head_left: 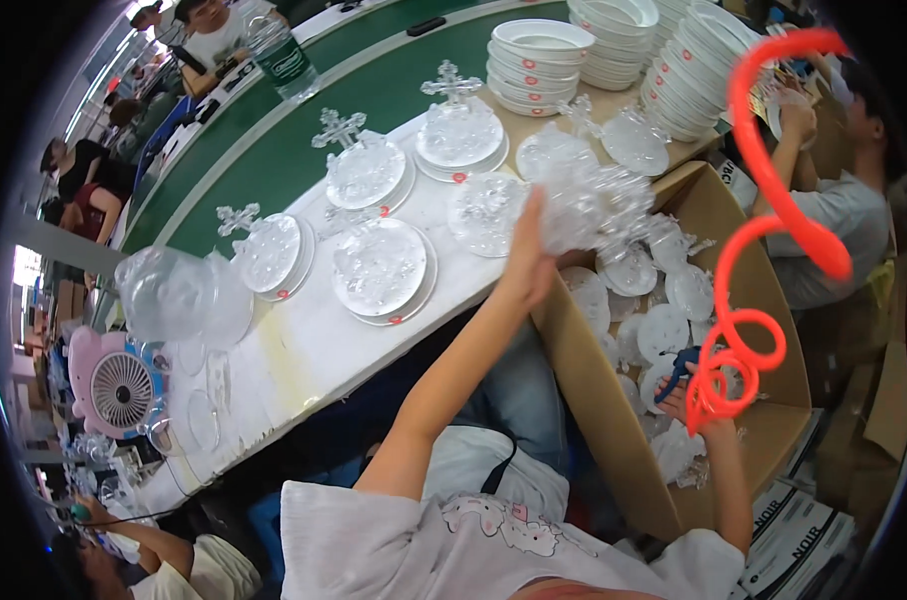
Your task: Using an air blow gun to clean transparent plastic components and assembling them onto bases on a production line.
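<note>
My left hand [531, 262] is raised over the near left side of an open cardboard box [604, 420]. It grips a clear plastic ornament [594, 205], smeared by motion. Inside the box lie several clear round plastic pieces [664, 330]. Low over the right part of the box, my right hand [684, 400] is closed around a dark blue air blow gun [680, 368]. A red coiled hose [759, 335] hangs beside that hand and partly covers it. On the white table [304, 345], clear ornaments with cross tops [369, 170] rest on white round plates.
Tall stacks of white plates [540, 65] stand at the back. A green belt [214, 150] curves behind the table, with a water bottle [282, 62] on it. A pink fan [114, 385] and clear bags [179, 290] sit left. A co-worker [834, 220] is at the right.
</note>
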`<action>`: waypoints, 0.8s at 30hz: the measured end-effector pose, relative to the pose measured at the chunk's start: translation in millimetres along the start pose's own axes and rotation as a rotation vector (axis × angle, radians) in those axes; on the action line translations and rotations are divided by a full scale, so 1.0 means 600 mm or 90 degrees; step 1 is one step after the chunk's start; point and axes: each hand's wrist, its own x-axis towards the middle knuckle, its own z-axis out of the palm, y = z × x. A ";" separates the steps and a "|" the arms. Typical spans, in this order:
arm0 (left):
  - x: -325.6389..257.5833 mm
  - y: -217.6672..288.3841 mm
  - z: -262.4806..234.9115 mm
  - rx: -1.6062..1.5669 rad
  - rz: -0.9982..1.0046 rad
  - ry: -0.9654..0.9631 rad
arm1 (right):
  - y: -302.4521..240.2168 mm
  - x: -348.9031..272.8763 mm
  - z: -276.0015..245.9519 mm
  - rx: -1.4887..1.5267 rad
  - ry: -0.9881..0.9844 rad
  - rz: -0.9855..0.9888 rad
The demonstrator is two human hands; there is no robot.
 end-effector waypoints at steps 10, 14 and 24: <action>-0.281 0.105 -0.183 -0.069 -0.027 0.216 | -0.009 0.151 0.111 0.043 0.023 -0.002; -0.288 0.100 -0.222 -0.120 -0.064 0.215 | -0.008 0.210 0.123 0.015 0.045 -0.045; -0.273 0.099 -0.207 -0.304 -0.277 0.079 | -0.005 0.216 0.115 -0.061 0.085 -0.024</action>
